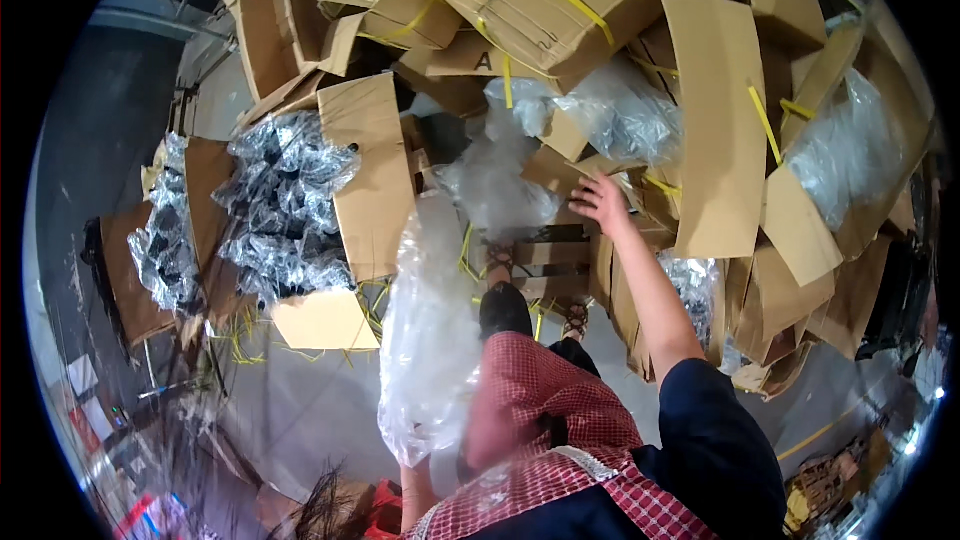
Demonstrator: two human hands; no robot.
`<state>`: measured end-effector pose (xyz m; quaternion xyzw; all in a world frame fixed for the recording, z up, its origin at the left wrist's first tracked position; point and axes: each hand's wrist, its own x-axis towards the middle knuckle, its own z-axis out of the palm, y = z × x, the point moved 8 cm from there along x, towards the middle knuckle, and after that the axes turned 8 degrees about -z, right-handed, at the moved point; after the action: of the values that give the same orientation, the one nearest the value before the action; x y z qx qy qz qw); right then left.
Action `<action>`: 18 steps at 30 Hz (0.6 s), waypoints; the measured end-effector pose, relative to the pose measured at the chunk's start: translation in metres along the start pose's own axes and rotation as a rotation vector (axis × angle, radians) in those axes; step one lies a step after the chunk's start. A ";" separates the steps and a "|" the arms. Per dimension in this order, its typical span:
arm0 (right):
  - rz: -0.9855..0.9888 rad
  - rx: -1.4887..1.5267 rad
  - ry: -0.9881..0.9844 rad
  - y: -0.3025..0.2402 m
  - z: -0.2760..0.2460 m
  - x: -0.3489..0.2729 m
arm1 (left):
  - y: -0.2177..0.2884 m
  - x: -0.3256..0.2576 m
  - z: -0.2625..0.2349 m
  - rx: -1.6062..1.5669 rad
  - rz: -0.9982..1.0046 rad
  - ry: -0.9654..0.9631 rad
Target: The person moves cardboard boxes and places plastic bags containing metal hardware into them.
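Observation:
A long clear plastic bag [432, 330] stretches from the heap of boxes down towards my body. My left hand [416, 470] is at its near end, where the plastic gathers; the bag covers most of the fingers, which appear closed on it. My right hand [600, 202] is raised over the cartons with its fingers spread and nothing in them. Just left of that hand hangs crumpled clear plastic [500, 185]. Beneath the right hand are the flaps of an opened cardboard box [625, 290].
Several cardboard cartons [560, 5] with yellow straps pile up ahead and to the right. At left an open carton [365, 175] holds dark items in clear plastic bags [285, 205]. Loose yellow straps [240, 340] lie on the grey floor [300, 390]. A wooden pallet [550, 270] shows near my feet.

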<state>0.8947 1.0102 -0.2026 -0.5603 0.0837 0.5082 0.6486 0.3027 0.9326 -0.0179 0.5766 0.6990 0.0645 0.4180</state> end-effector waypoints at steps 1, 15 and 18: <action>-0.005 0.000 0.068 -0.014 0.011 0.002 | -0.024 -0.002 0.010 -0.309 -0.202 -0.070; -0.049 -0.389 0.256 -0.084 -0.067 -0.097 | 0.106 0.142 0.023 -0.579 -0.550 -0.308; -0.104 -0.489 0.277 -0.136 -0.047 -0.114 | 0.136 0.178 0.035 -0.589 -0.375 -0.329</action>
<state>0.9654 0.9271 -0.0552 -0.7677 0.0178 0.3978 0.5020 0.4308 1.1167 -0.0531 0.2966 0.6675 0.0914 0.6768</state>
